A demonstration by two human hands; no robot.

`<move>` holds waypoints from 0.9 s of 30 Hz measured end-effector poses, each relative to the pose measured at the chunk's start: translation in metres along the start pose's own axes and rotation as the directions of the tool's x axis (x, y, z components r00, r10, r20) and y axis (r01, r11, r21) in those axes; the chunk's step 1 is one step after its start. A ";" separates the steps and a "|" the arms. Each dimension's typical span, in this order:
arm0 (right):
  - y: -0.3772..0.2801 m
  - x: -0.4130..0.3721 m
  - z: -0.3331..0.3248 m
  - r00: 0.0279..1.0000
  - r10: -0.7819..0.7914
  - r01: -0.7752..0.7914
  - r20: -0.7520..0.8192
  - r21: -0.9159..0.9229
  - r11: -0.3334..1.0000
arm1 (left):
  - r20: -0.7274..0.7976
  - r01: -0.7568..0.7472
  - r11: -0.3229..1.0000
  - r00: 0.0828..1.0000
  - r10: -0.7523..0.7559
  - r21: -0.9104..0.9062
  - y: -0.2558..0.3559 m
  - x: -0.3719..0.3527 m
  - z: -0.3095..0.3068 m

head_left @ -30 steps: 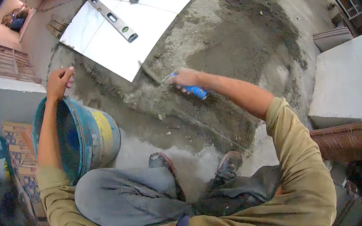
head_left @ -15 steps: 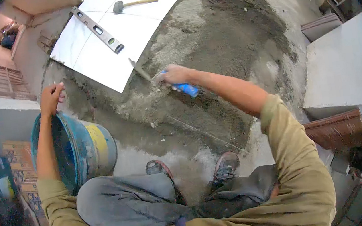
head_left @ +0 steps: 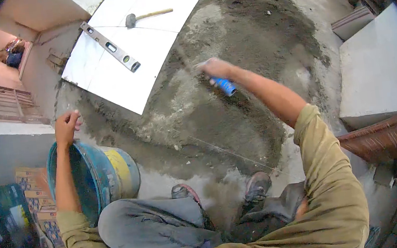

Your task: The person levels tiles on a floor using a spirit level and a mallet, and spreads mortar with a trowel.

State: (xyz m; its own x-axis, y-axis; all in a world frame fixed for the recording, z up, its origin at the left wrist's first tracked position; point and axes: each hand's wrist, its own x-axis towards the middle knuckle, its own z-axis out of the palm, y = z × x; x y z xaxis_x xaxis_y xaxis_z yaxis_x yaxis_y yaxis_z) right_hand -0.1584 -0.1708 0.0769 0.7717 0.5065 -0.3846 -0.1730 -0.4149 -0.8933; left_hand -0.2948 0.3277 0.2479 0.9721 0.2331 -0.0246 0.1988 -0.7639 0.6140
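My right hand (head_left: 216, 68) is closed around the blue handle of a trowel (head_left: 226, 87). Its blade is smeared by motion and points up and left over the grey mortar bed (head_left: 243, 45). At the left, my left hand (head_left: 68, 128) hangs above the far rim of a teal bucket (head_left: 115, 167) with a yellow band. The fingers there are curled in, and nothing shows between them. White tiles (head_left: 116, 87) lie beside the mortar, up and left of the trowel. On them rest a spirit level (head_left: 111, 47) and a mallet (head_left: 131, 20) with a wooden handle.
A thin string line (head_left: 226, 152) crosses the mortar in front of my shoes (head_left: 257, 186). Cardboard boxes (head_left: 34, 184) stand left of the bucket. To the right are a white block (head_left: 373, 67) and a stack of brown wrapped tiles (head_left: 379, 140).
My right hand has swung the trowel right and slightly up, away from the tile edge. My left hand stays curled by the bucket. The whole view has shifted a little.
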 end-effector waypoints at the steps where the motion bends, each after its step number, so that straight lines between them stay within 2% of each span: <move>1: -0.007 -0.001 0.017 0.997 0.060 -0.060 0.055 0.010 0.998 | 0.022 0.030 0.999 0.999 -0.030 0.038 0.002 0.000 -0.003; 2: -0.012 -0.001 0.029 0.987 0.120 -0.123 0.111 0.018 0.992 | 0.044 0.059 0.995 0.997 -0.062 0.077 0.003 -0.001 -0.004; 6: -0.003 -0.006 0.023 0.977 0.147 -0.148 0.157 -0.008 0.989 | 0.019 0.061 0.998 0.998 -0.061 -0.009 -0.011 0.001 -0.003; 8: 0.006 -0.025 -0.018 0.990 0.131 -0.134 0.043 0.052 0.990 | 0.004 0.077 0.997 0.997 -0.077 -0.001 -0.016 0.002 -0.002; 10: 0.021 -0.048 -0.061 0.977 0.164 -0.149 -0.135 0.113 0.982 | -0.019 0.036 0.999 0.999 -0.036 -0.001 -0.011 -0.001 -0.001; 12: 0.056 -0.052 -0.097 0.968 -0.004 -0.027 -0.251 -0.120 0.992 | -0.016 0.038 0.999 0.999 -0.038 0.016 -0.007 -0.001 -0.001; 13: 0.053 -0.056 -0.095 0.969 -0.004 -0.028 -0.248 -0.123 0.992 | -0.016 0.038 0.999 0.999 -0.037 0.034 -0.007 -0.002 -0.001; 15: 0.052 -0.070 -0.086 0.938 0.174 -0.192 -0.300 -0.030 0.981 | 0.012 0.072 0.996 0.997 -0.073 0.061 -0.011 0.003 -0.004; 16: 0.051 -0.075 -0.066 0.984 -0.093 0.073 -0.153 -0.131 0.989 | 0.042 0.105 0.990 0.993 -0.109 0.093 -0.013 0.003 -0.006; 17: 0.017 -0.086 -0.033 0.989 0.124 -0.123 -0.075 0.019 0.992 | 0.037 0.114 0.989 0.992 -0.118 0.095 -0.014 0.002 -0.005; 18: 0.006 -0.087 -0.002 0.975 0.206 -0.209 0.082 0.027 0.977 | 0.023 0.085 0.994 0.996 -0.086 0.064 -0.013 0.002 -0.004; 19: 0.004 -0.087 0.028 0.956 0.169 -0.192 0.240 0.074 0.979 | 0.009 0.053 0.998 0.999 -0.053 0.033 -0.012 0.001 -0.003; 20: -0.001 -0.087 0.058 0.925 0.216 -0.247 0.313 0.065 0.967 | 0.007 0.057 0.998 0.998 -0.057 0.033 -0.012 -0.001 -0.003; 22: 0.004 -0.079 0.093 0.885 0.113 -0.101 0.451 -0.051 0.994 | 0.016 0.048 0.998 0.999 -0.048 0.028 -0.013 0.000 -0.005; 24: 0.010 -0.073 0.092 0.889 0.155 -0.126 0.431 -0.095 0.987 | 0.018 0.067 0.997 0.998 -0.067 0.031 -0.013 0.001 -0.006; 26: 0.027 -0.068 0.057 0.920 0.168 -0.187 0.353 0.022 0.982 | 0.021 0.094 0.995 0.995 -0.094 0.033 -0.017 0.002 -0.006; 27: 0.028 -0.071 0.032 0.931 0.213 -0.228 0.295 0.017 0.974 | 0.014 0.080 0.997 0.997 -0.080 0.023 -0.020 0.004 -0.006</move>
State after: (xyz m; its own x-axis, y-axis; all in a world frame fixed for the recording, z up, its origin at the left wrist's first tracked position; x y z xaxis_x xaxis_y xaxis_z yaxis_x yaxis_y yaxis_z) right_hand -0.2380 -0.1939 0.0721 0.5012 0.6068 -0.6169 -0.3547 -0.5061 -0.7861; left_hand -0.2953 0.3476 0.2406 0.9547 0.2851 -0.0848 0.2784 -0.7564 0.5919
